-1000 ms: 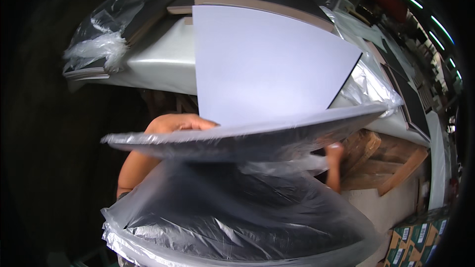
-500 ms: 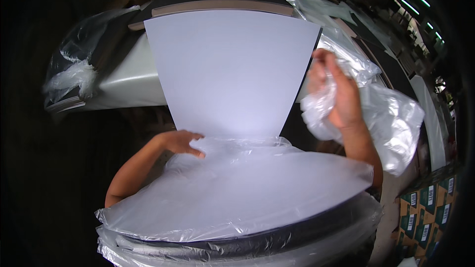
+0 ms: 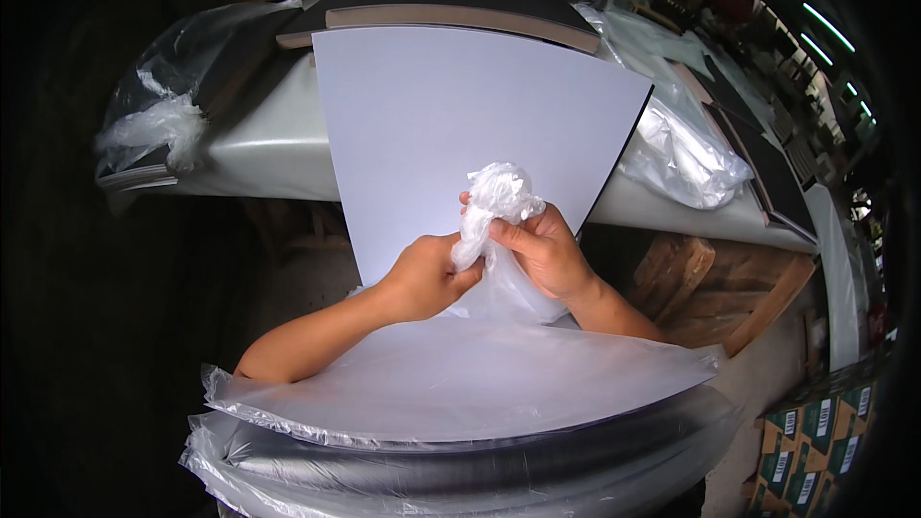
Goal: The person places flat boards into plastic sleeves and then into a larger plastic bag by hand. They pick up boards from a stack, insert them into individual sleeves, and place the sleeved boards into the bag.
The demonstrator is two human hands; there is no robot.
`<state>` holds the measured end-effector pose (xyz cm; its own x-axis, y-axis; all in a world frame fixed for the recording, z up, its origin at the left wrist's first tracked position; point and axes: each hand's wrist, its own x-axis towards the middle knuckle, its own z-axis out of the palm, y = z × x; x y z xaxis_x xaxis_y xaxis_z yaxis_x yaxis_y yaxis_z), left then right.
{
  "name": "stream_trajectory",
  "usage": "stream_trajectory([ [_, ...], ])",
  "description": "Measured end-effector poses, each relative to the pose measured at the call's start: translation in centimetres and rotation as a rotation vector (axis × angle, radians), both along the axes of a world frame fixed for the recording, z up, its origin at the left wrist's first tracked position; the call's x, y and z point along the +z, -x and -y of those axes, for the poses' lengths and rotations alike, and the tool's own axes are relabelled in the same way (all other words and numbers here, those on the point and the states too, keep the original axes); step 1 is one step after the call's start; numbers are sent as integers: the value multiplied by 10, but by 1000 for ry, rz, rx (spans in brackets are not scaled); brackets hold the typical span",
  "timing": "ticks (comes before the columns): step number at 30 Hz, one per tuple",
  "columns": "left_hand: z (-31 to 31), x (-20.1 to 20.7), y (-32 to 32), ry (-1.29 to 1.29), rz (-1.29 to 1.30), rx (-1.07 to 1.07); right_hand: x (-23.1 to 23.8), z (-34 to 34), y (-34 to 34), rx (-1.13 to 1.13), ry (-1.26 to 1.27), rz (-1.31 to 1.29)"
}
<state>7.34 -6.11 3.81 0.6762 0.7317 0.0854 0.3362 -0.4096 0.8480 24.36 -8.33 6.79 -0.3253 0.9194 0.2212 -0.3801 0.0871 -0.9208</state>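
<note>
Bunched clear plastic film [image 3: 499,194] is gathered in front of me, its crumpled end sticking up. My left hand [image 3: 424,273] is closed round the film from the left. Across from it, my right hand [image 3: 547,254] pinches the same film, thumb pressed on the bunch. Below the hands the film hangs toward a plastic-wrapped stack [image 3: 460,374] nearest me, with a white top and dark layers at its side. Behind the hands, a large white sheet [image 3: 460,105] lies with its near part partly covered by hands and film. The fingertips inside the film are hidden.
Dark boards with brown edges [image 3: 460,16] lie beyond the white sheet. Film-wrapped goods stand at left [image 3: 158,134] and right [image 3: 686,158]. A wooden pallet [image 3: 739,288] is below on the right. Printed cartons [image 3: 811,446] stand at lower right.
My right hand has swung in from the right with the loose film. My left hand has moved right and up to meet it, and both now grip the bunched film.
</note>
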Motion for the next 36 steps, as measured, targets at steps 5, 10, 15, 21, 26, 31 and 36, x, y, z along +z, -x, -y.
stream_trajectory([
  [5, 5, 2, -13, -322, 526, 253, -31, 11, 3, -248, 25, -40],
  [10, 13, 8, -4, 41, 712, 294, -27, 21, 6, -181, 136, -202],
  [15, 12, 12, -5, 2, 724, 342, -21, 25, 8, -252, 337, -128],
  [21, 8, 13, 0, 103, 690, 270, -30, 20, 1, -170, 158, -181],
  [26, -5, -3, 4, -49, 728, 122, -44, 19, 0, -261, 160, -191],
  [31, -3, 5, 2, 64, 667, 135, -37, 19, 1, -303, 231, -174],
  [36, 0, 10, -5, 82, 617, 261, -37, 13, 9, -322, 301, -197],
])
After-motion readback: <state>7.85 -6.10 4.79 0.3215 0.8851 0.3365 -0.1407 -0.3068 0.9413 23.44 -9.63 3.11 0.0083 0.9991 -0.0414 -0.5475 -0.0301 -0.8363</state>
